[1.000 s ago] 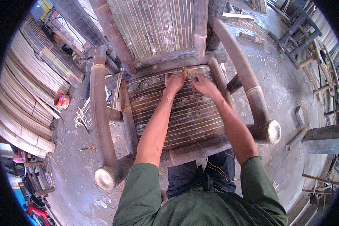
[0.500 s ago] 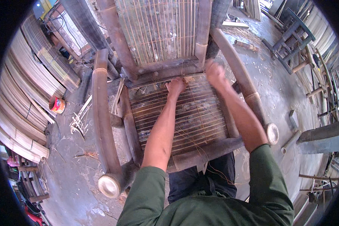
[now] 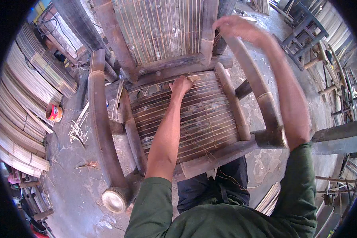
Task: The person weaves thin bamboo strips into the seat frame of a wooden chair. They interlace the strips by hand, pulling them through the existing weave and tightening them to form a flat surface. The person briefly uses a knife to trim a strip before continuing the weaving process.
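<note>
Slatted seat [image 3: 198, 115] under left hand [image 3: 181, 85], right hand [image 3: 235, 27] apart

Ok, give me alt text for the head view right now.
A person's left hand is at the rear of the slatted seat of a bamboo armchair, while the blurred right hand is raised near the backrest. Thin cord crosses the front rail; pale strips lie stacked at left.

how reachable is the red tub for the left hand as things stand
Probably not reachable: the left hand is at the rear of the slatted seat, and the left bamboo armrest stands between it and the red tub.
</note>
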Demonstrator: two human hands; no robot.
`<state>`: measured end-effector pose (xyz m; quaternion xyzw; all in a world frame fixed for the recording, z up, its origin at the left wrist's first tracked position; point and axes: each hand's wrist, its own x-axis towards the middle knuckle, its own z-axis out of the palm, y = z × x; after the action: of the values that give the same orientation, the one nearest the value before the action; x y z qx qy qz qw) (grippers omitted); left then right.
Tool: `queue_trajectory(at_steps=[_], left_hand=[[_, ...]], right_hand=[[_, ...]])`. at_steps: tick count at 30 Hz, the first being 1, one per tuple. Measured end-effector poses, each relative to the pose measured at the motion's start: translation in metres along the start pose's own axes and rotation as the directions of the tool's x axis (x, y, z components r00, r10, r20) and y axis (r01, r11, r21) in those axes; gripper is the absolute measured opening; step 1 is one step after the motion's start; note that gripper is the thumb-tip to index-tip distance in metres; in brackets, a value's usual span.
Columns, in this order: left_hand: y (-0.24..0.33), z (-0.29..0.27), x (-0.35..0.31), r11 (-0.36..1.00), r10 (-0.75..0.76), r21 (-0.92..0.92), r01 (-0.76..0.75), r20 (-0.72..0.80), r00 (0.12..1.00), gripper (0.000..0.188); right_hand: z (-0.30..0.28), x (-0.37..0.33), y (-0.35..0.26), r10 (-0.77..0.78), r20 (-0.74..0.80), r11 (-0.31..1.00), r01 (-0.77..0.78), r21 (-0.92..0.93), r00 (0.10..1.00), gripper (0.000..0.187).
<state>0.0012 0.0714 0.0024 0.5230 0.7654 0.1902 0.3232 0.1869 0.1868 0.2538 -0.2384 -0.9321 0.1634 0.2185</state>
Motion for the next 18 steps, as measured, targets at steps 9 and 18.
queue_trajectory(at_steps=[9, 18], left_hand=[[0.011, 0.004, -0.008, 0.998, -0.021, -0.056, 0.018, -0.055, 0.998, 0.049], [-0.016, -0.003, -0.006, 0.995, -0.023, 0.092, 0.028, -0.060, 0.998, 0.047]], right_hand=[[-0.105, -0.010, 0.007, 0.537, 0.007, 0.732, -0.462, -0.501, 0.844, 0.029], [0.157, -0.019, -0.026, -0.117, 0.287, 0.897, 0.225, -0.381, 0.951, 0.034]])
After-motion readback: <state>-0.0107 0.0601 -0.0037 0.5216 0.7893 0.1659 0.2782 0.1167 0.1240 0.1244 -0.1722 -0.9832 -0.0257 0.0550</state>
